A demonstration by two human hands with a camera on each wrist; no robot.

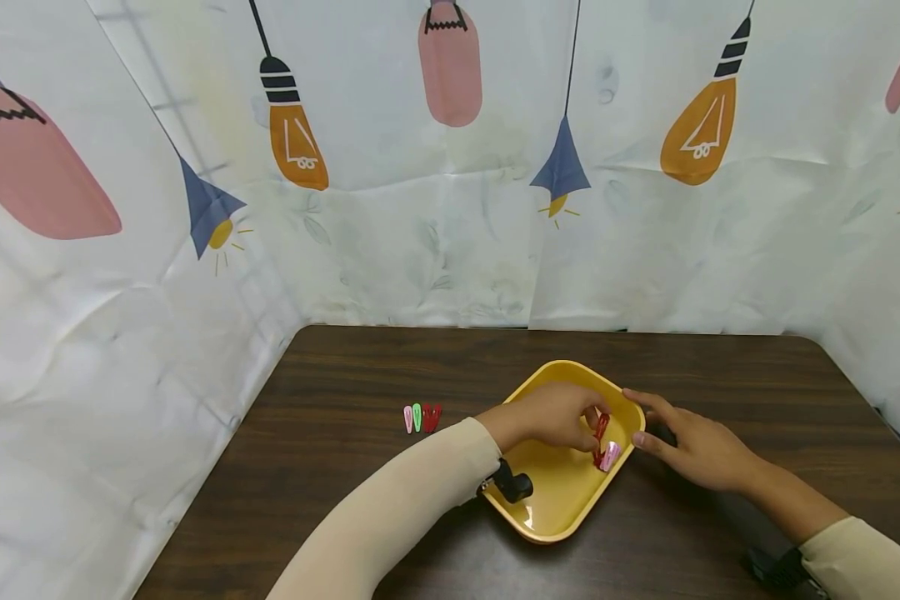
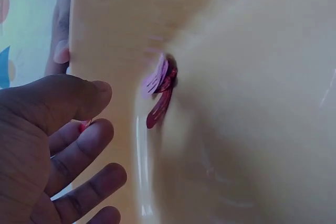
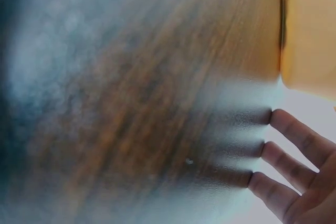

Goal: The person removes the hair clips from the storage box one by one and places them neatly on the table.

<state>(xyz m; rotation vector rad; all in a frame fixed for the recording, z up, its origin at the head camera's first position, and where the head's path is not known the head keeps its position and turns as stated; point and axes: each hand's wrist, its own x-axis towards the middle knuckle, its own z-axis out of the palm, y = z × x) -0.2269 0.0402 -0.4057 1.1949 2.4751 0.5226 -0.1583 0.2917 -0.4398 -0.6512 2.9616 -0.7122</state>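
Note:
My left hand (image 1: 558, 414) reaches into a yellow tray (image 1: 547, 521). Between its thumb and index finger it pinches a red hair clip (image 2: 85, 125), mostly hidden by the fingertips. Below the fingers, pink hair clips (image 1: 610, 456) and red hair clips (image 2: 160, 109) lie in a small heap at the tray's corner. My right hand (image 1: 701, 446) holds that corner from outside, thumb and index finger at the rim; its other fingers (image 3: 286, 166) reach down beside the tray.
Left of the tray, several hair clips lie in a row on the dark wooden table (image 1: 330, 500): a pink clip (image 1: 408, 419), a green clip (image 1: 417, 417) and red clips (image 1: 432, 417). A white sheet with printed lamps (image 1: 450, 250) hangs behind the table.

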